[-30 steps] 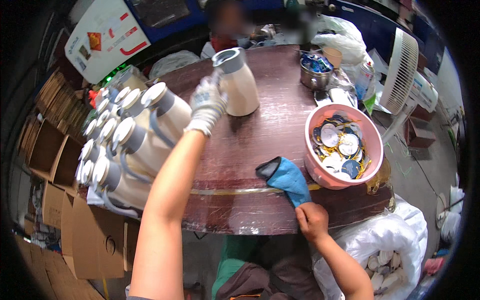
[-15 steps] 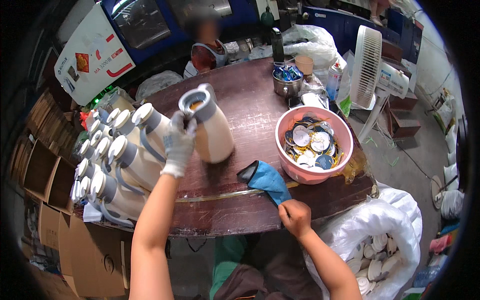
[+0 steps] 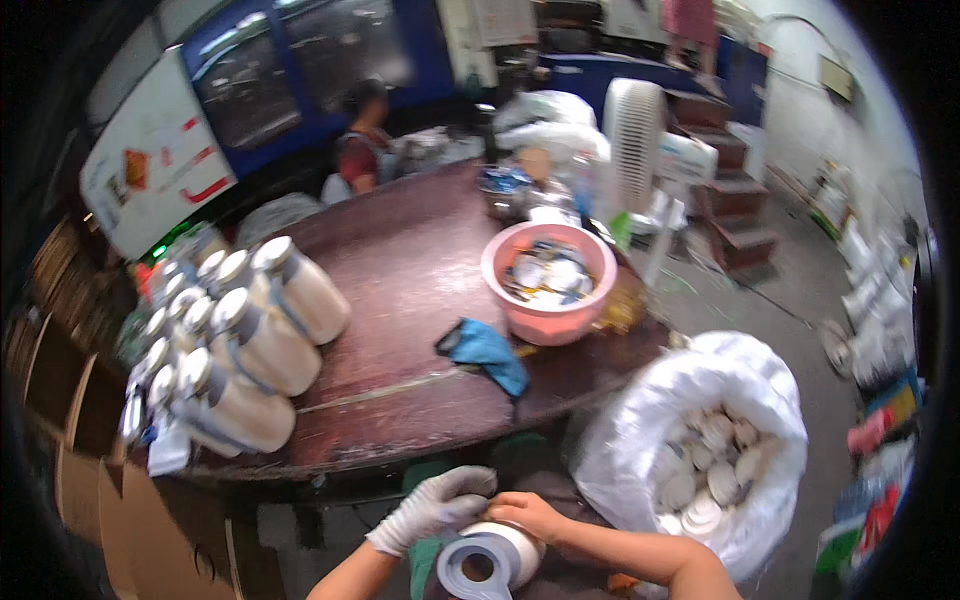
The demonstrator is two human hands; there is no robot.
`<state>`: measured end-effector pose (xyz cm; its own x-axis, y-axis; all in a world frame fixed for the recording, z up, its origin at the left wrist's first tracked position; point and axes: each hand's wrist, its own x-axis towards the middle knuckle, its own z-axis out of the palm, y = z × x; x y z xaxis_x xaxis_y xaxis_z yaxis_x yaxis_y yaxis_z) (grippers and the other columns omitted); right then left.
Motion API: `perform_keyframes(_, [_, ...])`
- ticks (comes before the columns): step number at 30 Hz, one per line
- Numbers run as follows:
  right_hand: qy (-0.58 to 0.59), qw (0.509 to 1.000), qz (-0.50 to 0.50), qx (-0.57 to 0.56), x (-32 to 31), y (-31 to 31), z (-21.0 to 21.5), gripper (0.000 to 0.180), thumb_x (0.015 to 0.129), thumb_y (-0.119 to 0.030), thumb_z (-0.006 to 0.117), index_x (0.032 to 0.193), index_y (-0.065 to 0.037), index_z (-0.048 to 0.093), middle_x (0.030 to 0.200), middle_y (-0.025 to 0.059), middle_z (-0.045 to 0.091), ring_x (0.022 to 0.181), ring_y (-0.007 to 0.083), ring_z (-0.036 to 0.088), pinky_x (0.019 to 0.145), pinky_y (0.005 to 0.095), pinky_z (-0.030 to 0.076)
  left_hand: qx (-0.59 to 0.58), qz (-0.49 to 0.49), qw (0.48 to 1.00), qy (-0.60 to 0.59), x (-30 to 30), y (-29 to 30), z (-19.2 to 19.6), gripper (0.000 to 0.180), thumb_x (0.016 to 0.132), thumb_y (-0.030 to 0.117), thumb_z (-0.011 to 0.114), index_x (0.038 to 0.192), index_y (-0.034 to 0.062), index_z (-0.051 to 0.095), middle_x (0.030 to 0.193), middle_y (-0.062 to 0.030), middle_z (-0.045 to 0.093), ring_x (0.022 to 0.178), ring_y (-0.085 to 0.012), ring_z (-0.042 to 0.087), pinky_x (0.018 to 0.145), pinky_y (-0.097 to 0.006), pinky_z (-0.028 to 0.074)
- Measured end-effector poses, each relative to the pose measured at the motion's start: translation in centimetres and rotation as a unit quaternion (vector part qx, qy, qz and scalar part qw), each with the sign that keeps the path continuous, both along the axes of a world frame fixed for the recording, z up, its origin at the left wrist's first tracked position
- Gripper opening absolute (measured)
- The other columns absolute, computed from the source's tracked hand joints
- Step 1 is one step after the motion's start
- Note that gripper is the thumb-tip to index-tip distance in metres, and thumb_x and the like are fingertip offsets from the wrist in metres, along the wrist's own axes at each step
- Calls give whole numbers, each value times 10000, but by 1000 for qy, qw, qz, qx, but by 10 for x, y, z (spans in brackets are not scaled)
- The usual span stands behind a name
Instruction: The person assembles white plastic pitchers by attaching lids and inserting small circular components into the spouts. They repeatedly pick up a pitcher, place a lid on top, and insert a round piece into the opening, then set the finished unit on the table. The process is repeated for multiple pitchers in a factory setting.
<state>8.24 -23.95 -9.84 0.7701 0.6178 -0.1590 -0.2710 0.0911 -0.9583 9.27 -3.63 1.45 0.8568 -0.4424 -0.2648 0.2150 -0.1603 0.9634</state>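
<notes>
A white plastic jar (image 3: 492, 556) with a grey rim lies tilted in my lap, below the round brown table (image 3: 420, 270), its mouth facing up at me. My left hand (image 3: 432, 508), in a white knit glove, grips the jar's upper left side. From the right, my bare right hand (image 3: 530, 515) holds the jar's body. A blue cloth (image 3: 485, 350) lies on the table near its front edge. Next to the cloth stands a pink basin (image 3: 548, 282) with several round lids in it.
Several white jars with grey lids (image 3: 235, 345) lie stacked on the table's left side. A white sack (image 3: 705, 440) of round white pieces stands to my right. Cardboard boxes (image 3: 85, 480) sit at the left. A person (image 3: 362, 135) sits beyond the table; a white fan (image 3: 635, 135) stands behind the basin.
My left hand has brought the jar from above the table down to my lap. My right hand left the blue cloth and took hold of the jar. The view tilted up.
</notes>
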Motion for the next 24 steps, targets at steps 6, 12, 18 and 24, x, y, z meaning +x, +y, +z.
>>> perform_keyframes(6, [-143,973,-96,-155,25,-72,50,259,911,-272,620,1004,-39,685,920,61,693,875,155,630,803,311,498,-15,102,994,-20,-13,-1,2,495,896,458,598,950,-29,670,650,-31,595,608,-88,576,567,-232,462])
perform_keyframes(12, [-160,733,-378,-542,36,-265,27,330,818,-286,637,1038,-41,671,1028,179,677,965,338,639,843,427,490,20,260,963,-73,-8,-15,-1,288,892,301,643,959,22,663,807,-24,613,714,-89,565,642,-240,476])
perform_keyframes(18, [-258,410,-218,-847,21,-360,-94,553,771,-311,699,1254,-101,528,1255,151,518,1198,316,489,982,460,391,-56,123,988,69,-26,-44,-15,412,766,136,773,1125,23,604,977,-42,642,892,-127,596,826,-287,494])
perform_keyframes(24, [-136,688,-311,-641,22,-297,11,516,834,-337,614,1277,-90,521,1256,155,555,1161,370,516,977,432,401,48,158,986,-1,-35,-26,-16,284,772,146,779,990,1,667,860,-20,674,789,-85,616,716,-251,503])
